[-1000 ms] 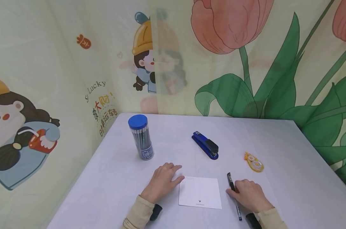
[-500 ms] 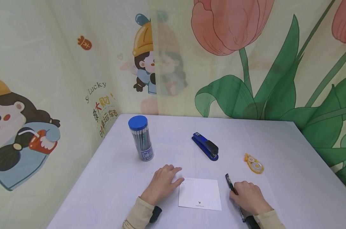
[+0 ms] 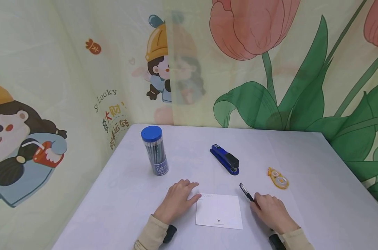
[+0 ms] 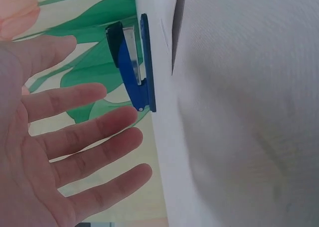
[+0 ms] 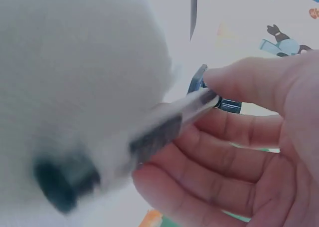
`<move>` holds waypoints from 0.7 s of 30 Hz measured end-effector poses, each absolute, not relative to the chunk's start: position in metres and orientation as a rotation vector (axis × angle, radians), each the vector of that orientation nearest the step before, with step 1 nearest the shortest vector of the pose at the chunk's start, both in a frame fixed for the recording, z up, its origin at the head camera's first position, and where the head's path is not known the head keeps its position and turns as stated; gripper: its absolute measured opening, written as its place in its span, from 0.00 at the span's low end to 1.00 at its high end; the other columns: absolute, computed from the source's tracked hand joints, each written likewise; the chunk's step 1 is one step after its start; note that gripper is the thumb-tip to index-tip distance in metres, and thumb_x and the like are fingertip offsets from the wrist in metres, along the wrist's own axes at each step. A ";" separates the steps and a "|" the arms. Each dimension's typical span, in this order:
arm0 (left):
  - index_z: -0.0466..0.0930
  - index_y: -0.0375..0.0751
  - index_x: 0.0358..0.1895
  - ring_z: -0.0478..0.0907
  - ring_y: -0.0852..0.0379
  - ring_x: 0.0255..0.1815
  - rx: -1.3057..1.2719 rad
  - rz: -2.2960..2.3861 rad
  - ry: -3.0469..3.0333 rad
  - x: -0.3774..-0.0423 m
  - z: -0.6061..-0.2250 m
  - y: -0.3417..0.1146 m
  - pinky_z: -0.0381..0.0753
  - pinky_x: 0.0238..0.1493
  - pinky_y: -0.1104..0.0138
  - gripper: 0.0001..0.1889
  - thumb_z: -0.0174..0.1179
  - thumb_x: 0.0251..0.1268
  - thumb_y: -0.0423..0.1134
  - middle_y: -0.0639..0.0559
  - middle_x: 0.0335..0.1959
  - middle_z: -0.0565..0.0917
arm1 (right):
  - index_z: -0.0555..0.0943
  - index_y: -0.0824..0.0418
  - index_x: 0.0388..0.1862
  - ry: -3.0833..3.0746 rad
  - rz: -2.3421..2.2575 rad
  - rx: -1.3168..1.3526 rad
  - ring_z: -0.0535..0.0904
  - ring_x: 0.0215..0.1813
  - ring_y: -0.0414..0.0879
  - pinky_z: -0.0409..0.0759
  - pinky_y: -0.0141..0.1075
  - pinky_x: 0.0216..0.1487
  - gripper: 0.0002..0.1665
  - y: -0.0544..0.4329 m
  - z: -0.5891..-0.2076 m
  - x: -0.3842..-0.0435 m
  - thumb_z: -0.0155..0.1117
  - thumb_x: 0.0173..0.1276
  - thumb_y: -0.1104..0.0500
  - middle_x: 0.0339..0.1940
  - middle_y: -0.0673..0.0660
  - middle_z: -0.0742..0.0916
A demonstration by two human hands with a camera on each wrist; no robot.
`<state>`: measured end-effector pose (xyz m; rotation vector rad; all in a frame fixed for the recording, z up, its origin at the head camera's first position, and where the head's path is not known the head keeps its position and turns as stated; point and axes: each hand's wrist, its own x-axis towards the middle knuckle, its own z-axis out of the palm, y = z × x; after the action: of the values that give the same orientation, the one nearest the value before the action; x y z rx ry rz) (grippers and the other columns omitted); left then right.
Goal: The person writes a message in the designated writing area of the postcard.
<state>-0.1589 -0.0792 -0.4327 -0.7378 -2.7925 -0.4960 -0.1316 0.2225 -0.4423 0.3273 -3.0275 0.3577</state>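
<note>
While I watched the head view from afar, the right hand (image 3: 271, 211) held the pen (image 3: 246, 192) right of centre in the lower part of the frame. Its thumb and fingers were closed round the barrel, one end jutting out to the upper left. The left hand (image 3: 176, 201), lower and left of centre, had its fingers spread and gripped nothing; its thumb tip overlapped the upper left corner of the white card (image 3: 219, 211), though I could not tell whether they touched. The card lay on the table (image 3: 120, 208) at bottom centre, between the hands.

I judged the step in hand to be settling the pen in the grip. I thought the next move called for a firm pinch, with the barrel turned for use, and for the left hand to steady the card. Blur in the right wrist view kept me from telling which end was the writing tip.
</note>
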 end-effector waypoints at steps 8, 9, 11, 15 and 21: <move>0.81 0.42 0.55 0.79 0.53 0.44 -0.726 -0.517 -2.827 -0.157 -0.430 -0.077 0.81 0.42 0.60 0.21 0.62 0.63 0.50 0.47 0.43 0.84 | 0.75 0.58 0.26 -2.827 0.324 0.453 0.62 0.19 0.38 0.62 0.29 0.18 0.10 0.221 -0.440 -0.132 0.70 0.59 0.63 0.16 0.45 0.72; 0.80 0.42 0.56 0.79 0.53 0.44 -0.729 -0.517 -2.828 -0.157 -0.430 -0.076 0.82 0.43 0.60 0.22 0.63 0.63 0.49 0.47 0.44 0.84 | 0.76 0.58 0.27 -2.808 0.315 0.468 0.62 0.19 0.38 0.62 0.28 0.18 0.09 0.220 -0.439 -0.132 0.70 0.59 0.63 0.17 0.45 0.72; 0.80 0.41 0.57 0.80 0.53 0.45 -0.738 -0.514 -2.824 -0.157 -0.429 -0.075 0.82 0.44 0.60 0.23 0.63 0.62 0.49 0.46 0.45 0.84 | 0.78 0.58 0.28 -2.761 0.300 0.497 0.62 0.20 0.37 0.63 0.28 0.19 0.08 0.219 -0.439 -0.132 0.70 0.59 0.63 0.19 0.44 0.73; 0.79 0.41 0.57 0.80 0.55 0.44 -0.765 -0.500 -2.790 -0.156 -0.428 -0.072 0.83 0.43 0.63 0.24 0.64 0.61 0.49 0.48 0.43 0.84 | 0.80 0.57 0.30 -2.649 0.271 0.572 0.62 0.22 0.35 0.63 0.26 0.19 0.08 0.216 -0.437 -0.131 0.73 0.56 0.61 0.21 0.44 0.74; 0.80 0.42 0.56 0.79 0.57 0.41 -0.809 -0.486 -2.752 -0.155 -0.426 -0.069 0.82 0.41 0.66 0.23 0.66 0.59 0.49 0.50 0.41 0.83 | 0.82 0.57 0.31 -2.564 0.243 0.635 0.62 0.23 0.34 0.64 0.24 0.19 0.09 0.211 -0.434 -0.131 0.75 0.53 0.60 0.22 0.44 0.74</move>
<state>-0.1547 -0.0689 -0.4255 -0.8091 -2.7523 -0.4864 -0.1308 0.2105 -0.4337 0.6346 -2.5639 0.2435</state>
